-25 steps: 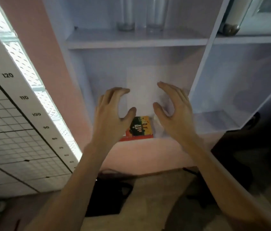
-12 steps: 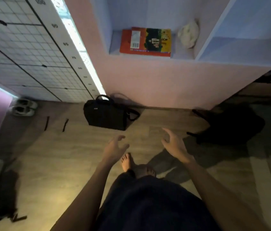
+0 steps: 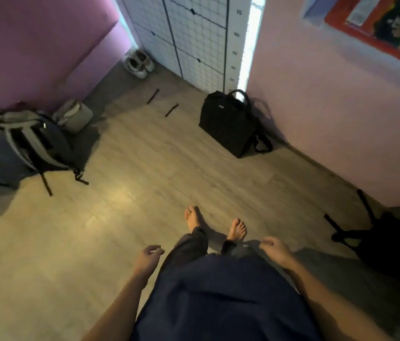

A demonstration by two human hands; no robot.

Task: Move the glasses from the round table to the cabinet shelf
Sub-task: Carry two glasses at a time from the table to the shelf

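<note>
I look down at the wooden floor and my bare feet. My left hand (image 3: 147,258) hangs low beside my left leg, empty, fingers loosely curled and apart. My right hand (image 3: 275,249) hangs by my right leg, also empty with relaxed fingers. Only the cabinet's lowest shelf (image 3: 336,33) shows, at the top right, with a colourful book (image 3: 378,23) lying on it. No glasses and no round table are in view.
A black handbag (image 3: 231,124) stands on the floor against the pink cabinet base. A grey backpack (image 3: 31,143) lies at the left, a dark bag (image 3: 395,244) at the right. Shoes (image 3: 138,64) sit by the gridded panel (image 3: 194,38).
My view has swung from the cabinet shelves with two glasses down and left to the floor. Both empty hands have dropped from shelf height to my sides.
</note>
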